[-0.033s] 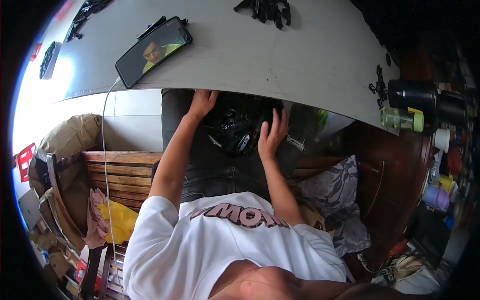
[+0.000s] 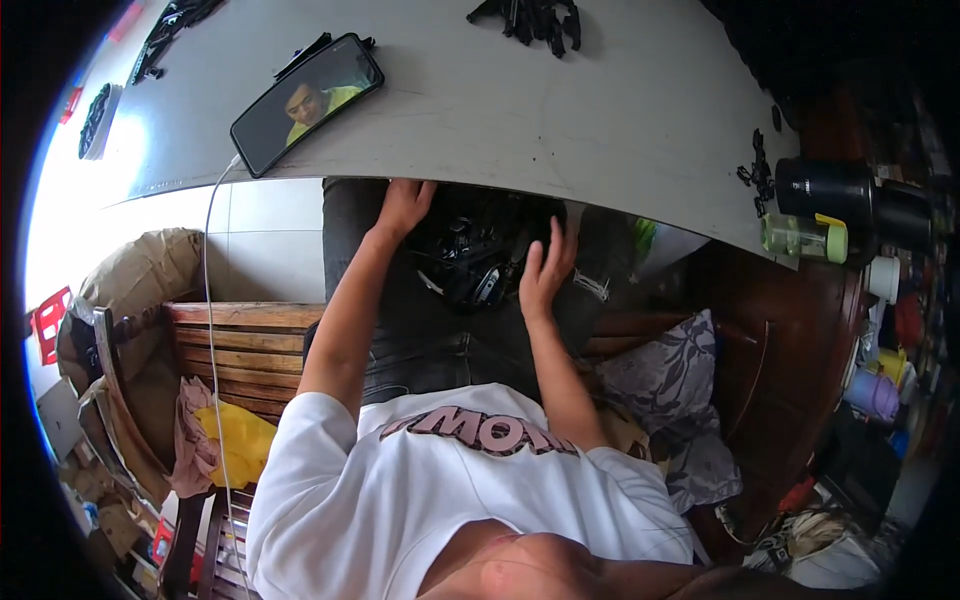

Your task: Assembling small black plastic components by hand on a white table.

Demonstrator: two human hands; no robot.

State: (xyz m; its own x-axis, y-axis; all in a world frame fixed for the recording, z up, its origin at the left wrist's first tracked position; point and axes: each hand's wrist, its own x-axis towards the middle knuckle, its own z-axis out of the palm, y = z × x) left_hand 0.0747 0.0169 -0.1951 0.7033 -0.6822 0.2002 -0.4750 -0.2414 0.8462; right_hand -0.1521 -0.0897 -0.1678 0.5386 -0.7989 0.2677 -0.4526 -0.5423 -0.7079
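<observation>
A dark container [image 2: 428,284] full of small black pieces [image 2: 462,240], some with shiny parts, rests on my lap under the table's near edge. At its left side is my left hand [image 2: 405,207]; the tabletop hides its fingertips, so its grip does not show. My right hand [image 2: 545,275] is beside the container's right side, its fingers stretched out and somewhat apart, with nothing seen in them. Whether it touches the rim is too dark to make out.
A phone [image 2: 305,105] on a charging cable [image 2: 209,270] leans on the grey table [image 2: 430,120]. Black pieces lie at the table's far side [image 2: 528,22] and right side [image 2: 758,175], by a black mug [image 2: 825,195] and a green bottle [image 2: 800,238]. A wooden bench [image 2: 240,315] is beneath me.
My right hand has turned slightly and its fingers have drawn a little closer together. My left hand and the container stay in place.
</observation>
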